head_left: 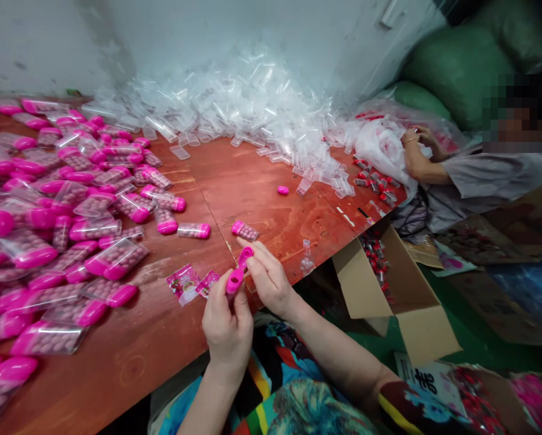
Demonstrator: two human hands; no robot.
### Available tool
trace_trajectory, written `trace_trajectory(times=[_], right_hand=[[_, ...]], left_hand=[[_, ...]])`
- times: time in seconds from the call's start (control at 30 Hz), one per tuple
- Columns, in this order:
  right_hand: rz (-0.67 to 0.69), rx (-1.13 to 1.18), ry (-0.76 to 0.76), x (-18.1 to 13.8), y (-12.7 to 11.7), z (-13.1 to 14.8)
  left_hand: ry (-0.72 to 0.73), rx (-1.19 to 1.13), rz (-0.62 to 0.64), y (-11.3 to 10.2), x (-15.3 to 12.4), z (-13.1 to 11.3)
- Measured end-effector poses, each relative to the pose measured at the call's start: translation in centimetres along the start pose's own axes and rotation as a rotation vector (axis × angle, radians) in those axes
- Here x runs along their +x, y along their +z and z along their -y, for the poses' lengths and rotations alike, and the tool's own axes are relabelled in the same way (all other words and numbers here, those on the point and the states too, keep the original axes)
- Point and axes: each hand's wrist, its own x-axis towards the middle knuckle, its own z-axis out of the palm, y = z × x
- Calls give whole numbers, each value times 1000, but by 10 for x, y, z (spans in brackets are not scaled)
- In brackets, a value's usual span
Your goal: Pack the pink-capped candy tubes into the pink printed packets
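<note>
My left hand (228, 323) and my right hand (267, 277) meet at the table's near edge, both closed on a small pink-capped container (238, 270). The left grips its lower pink end; the right pinches its upper end. Two small printed stickers (191, 283) lie on the red wooden table (252, 181) just left of my hands. One filled pink-capped tube (245, 230) lies just beyond my right hand.
A big heap of filled pink-capped tubes (53, 211) covers the left side. Empty clear tubes (248, 103) pile up at the back. A loose pink cap (283, 190) lies mid-table. Another person's arm (422, 163) works at the right. An open cardboard box (388, 284) stands below the table.
</note>
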Motion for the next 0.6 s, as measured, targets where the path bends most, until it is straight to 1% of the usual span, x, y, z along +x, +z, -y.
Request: trace_trajectory(times=[0.1,0.23,0.33,0.47,0.6], right_hand=[[-4,46,99,4,-7,1],[92,148,258,9,-18,0],[106,147,318,10,-23,-1],[96,88,334,8,-23,-5],[65,-48,233,7,-23,-7]], left_hand=[[45,58,19,-1,-1,3],[97,76,45,-1,-1,7],[133,97,44,1,-3,10],[128,110,51,3,-4,14],[129,117,62,5,-6,16]])
